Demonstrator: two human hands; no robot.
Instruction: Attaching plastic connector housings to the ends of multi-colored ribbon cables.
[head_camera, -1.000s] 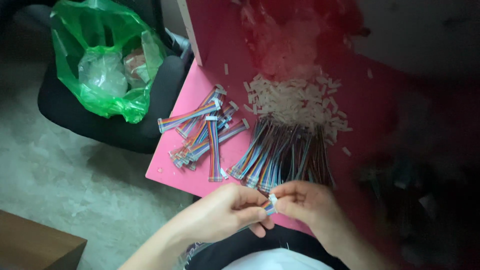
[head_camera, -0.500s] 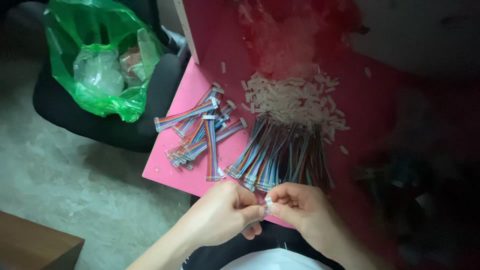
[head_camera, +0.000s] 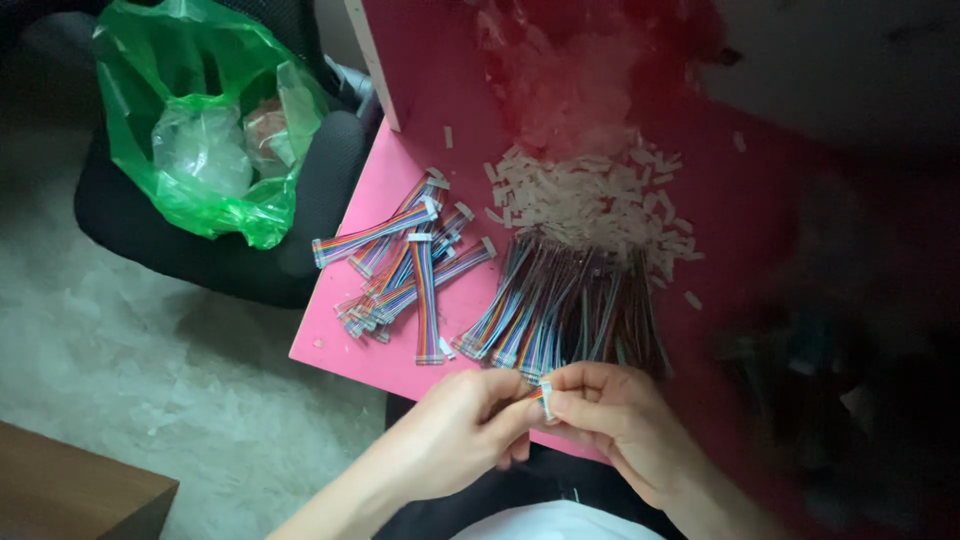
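Hands unmoved; pink table (head_camera: 345, 335), grey floor (head_camera: 120, 350).

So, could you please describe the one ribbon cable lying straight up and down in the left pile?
On the pink table, left of the white connector heap, lies a loose pile of rainbow ribbon cables. The one you want runs vertically along the pile's right side, crossing slanted neighbours, with white connectors at both ends.

the table top (head_camera: 400, 330) is bright pink, deepening to red in the shaded area; the ribbon cables (head_camera: 405, 265) on it are striped in rainbow colours with white ends. the heap of small connector housings (head_camera: 590, 200) is off-white. the plastic bag (head_camera: 200, 120) is translucent green, the chair (head_camera: 270, 260) under it is black, and the floor (head_camera: 120, 340) is mottled grey.
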